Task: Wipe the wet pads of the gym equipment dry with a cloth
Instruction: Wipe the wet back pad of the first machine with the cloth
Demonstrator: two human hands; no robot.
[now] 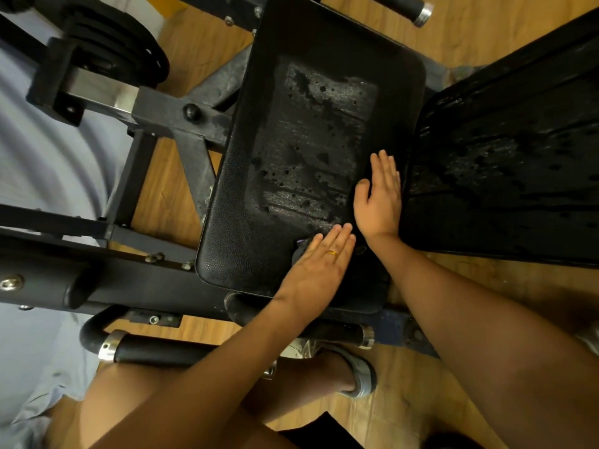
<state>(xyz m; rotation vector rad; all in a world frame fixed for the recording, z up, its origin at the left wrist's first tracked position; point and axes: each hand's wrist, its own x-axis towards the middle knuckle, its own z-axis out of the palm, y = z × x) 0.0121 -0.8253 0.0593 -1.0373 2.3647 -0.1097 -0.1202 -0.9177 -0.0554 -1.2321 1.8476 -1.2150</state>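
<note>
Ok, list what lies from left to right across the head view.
In order: stack of black round weight plates → black steel frame joint → wet black rectangular seat pad → wet black long back pad. The left hand and right hand lie flat on the seat pad, so they are left out.

1. One view only: wide-angle cam on my head, facing forward and steeply down.
2. Close in: seat pad (291,140) fills centre frame, wooden floor (421,400) showing around it.
3. Frame edges bend with the lens.
</note>
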